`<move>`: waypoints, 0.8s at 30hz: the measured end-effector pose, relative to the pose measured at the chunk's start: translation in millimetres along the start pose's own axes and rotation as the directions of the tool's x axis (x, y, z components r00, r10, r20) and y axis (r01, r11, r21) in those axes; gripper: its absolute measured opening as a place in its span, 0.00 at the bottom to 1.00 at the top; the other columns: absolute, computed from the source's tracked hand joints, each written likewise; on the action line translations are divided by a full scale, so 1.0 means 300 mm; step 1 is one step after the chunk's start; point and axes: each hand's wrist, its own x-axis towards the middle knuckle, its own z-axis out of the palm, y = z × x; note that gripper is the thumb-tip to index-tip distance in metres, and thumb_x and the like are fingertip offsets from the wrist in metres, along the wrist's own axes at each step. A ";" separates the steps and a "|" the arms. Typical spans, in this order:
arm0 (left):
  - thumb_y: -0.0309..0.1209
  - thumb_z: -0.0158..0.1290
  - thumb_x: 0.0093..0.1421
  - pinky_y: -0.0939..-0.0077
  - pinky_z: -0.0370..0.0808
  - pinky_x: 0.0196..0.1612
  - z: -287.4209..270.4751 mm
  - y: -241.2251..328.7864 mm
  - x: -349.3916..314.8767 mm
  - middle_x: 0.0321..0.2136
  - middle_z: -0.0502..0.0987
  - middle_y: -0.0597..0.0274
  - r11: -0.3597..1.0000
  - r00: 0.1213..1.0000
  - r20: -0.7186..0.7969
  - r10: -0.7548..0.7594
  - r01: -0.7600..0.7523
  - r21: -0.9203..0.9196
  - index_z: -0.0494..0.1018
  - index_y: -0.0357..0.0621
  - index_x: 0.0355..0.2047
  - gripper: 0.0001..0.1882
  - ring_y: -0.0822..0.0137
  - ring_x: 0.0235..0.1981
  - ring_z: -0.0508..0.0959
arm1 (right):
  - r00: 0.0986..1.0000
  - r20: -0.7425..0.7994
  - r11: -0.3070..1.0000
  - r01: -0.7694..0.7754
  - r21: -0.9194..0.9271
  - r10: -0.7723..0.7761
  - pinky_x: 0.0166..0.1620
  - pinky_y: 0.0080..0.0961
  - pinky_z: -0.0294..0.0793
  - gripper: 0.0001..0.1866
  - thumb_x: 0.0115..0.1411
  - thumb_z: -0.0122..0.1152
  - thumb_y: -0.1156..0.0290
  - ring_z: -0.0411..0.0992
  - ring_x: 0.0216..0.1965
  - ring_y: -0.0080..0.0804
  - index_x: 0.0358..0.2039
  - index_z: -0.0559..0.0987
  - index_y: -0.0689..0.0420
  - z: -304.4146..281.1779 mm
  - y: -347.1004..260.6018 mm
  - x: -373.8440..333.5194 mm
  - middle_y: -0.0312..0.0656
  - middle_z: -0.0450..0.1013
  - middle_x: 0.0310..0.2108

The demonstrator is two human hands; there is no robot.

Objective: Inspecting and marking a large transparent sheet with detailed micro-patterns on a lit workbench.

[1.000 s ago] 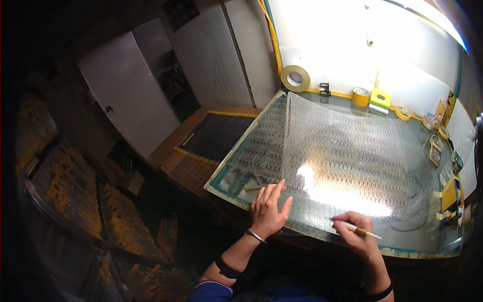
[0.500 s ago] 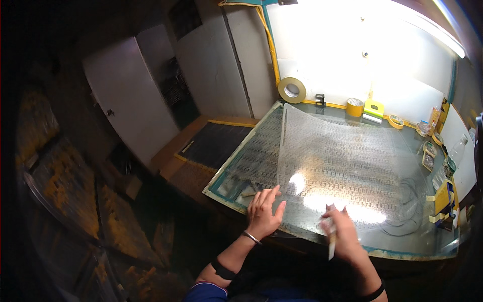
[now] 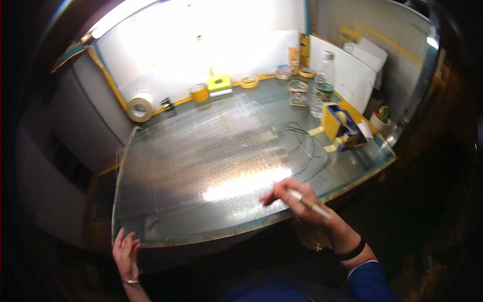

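Observation:
My right hand hovers over the front edge of a glass-topped table, fingers curled around a slim white pen-shaped tool with a gold band. The tool's back end points toward my wrist; its tip is hidden by my fingers. At the table's front left corner is my left hand, its fingers apart and nothing in them. Whether it touches the edge I cannot tell. A large clear patterned sheet lies flat on the glass, with bright lamp glare across its near part.
Tape rolls, a yellow-green block and small tubs line the back. At the right stand a plastic bottle, a blue tape dispenser and a white cup. Thin dark cable loops across the glass.
The view has swung to the right. My left hand has gone from over the near part of the glass to its front left corner. The pen-shaped tool stays in my right hand.

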 end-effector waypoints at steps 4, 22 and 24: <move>0.32 0.45 0.67 0.88 0.76 0.27 -0.113 -0.103 0.018 0.43 0.75 0.59 0.949 0.960 -0.022 -0.278 0.271 -0.163 0.58 0.43 0.61 0.23 0.78 0.28 0.76 | 0.932 -0.363 0.994 0.042 0.101 -0.002 0.46 0.24 0.73 0.13 0.68 0.47 0.65 0.75 0.39 0.28 0.38 0.73 0.63 -0.128 0.068 -0.004 0.44 0.76 0.35; 0.31 0.45 0.67 0.90 0.65 0.13 -0.166 0.255 -0.095 0.38 0.78 0.47 0.963 0.970 0.243 -0.025 -0.042 0.266 0.61 0.39 0.59 0.21 0.76 0.17 0.75 | 0.906 -0.420 0.979 0.124 0.163 -0.045 0.43 0.23 0.75 0.13 0.67 0.48 0.63 0.77 0.37 0.29 0.38 0.73 0.61 -0.121 0.040 -0.028 0.45 0.77 0.34; 0.31 0.44 0.68 0.90 0.62 0.12 -0.280 0.203 -0.026 0.39 0.78 0.50 0.984 0.981 0.193 0.011 -0.046 0.175 0.61 0.40 0.59 0.20 0.80 0.14 0.70 | 0.897 -0.440 0.984 0.106 0.145 -0.032 0.42 0.23 0.75 0.13 0.67 0.48 0.64 0.76 0.37 0.28 0.38 0.74 0.61 -0.139 0.039 -0.032 0.44 0.77 0.34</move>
